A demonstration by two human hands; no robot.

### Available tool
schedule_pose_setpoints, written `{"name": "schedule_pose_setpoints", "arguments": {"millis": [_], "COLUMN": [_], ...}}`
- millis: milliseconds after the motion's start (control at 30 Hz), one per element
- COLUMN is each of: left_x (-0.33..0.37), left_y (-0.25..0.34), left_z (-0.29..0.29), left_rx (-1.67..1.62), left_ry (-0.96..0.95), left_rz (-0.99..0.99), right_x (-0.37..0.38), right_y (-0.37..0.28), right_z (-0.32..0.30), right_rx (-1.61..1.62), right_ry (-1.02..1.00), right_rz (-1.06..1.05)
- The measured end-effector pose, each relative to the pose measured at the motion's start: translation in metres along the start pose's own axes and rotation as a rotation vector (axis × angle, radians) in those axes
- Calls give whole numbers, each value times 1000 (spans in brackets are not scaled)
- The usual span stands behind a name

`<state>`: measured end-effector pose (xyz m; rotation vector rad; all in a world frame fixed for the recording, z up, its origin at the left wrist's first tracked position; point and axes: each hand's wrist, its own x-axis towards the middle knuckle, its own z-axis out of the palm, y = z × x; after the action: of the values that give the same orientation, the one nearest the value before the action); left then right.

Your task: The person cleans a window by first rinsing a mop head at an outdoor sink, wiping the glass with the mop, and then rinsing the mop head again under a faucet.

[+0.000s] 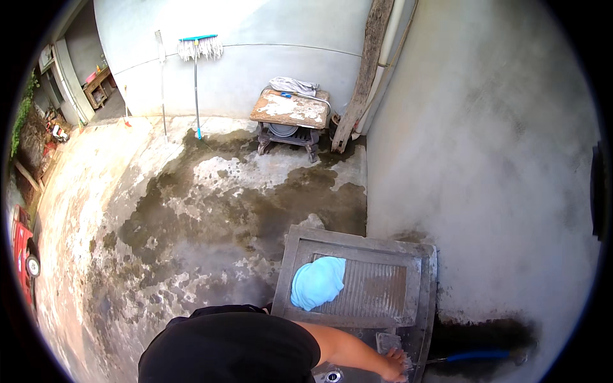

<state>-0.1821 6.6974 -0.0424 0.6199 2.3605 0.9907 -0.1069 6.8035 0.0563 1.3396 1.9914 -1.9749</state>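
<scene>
My left hand is at the right end of my bare forearm, low in the picture, over the grey stone wash basin. Its fingers are bent and drawn together near a small whitish thing at the basin's right side. What they grip is too small and blurred to make out. Just beyond the hand lies a greyish, roughly rectangular thing. A bunched light blue cloth rests on the ribbed washboard slab, untouched by the hand. My right hand is out of view.
A round metal drain shows at the lower edge. A blue hose or rod runs beside the right wall. Farther off stand a worn wooden table, a leaning post and a mop. The concrete floor has wet patches.
</scene>
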Motion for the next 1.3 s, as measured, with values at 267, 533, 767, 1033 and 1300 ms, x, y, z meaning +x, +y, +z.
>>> {"name": "schedule_pose_setpoints", "arguments": {"millis": [267, 533, 767, 1033, 1300], "left_x": [17, -6, -1, 3, -24], "left_y": [7, -13, 23, -48, 6], "left_z": [27, -41, -19, -57, -24], "left_rx": [31, -122, -63, 2, 46], "left_ry": [34, 25, 29, 39, 16], "left_rz": [419, -42, 46, -117, 166], "right_x": [25, 43, 59, 66, 101], "right_y": [3, 10, 31, 18, 58], "right_z": [22, 38, 35, 83, 59], "right_rx": [20, 106, 416, 929, 920], "right_ry": [-71, -119, -187, -283, -273], "right_rz": [45, 81, 122, 376, 268]}}
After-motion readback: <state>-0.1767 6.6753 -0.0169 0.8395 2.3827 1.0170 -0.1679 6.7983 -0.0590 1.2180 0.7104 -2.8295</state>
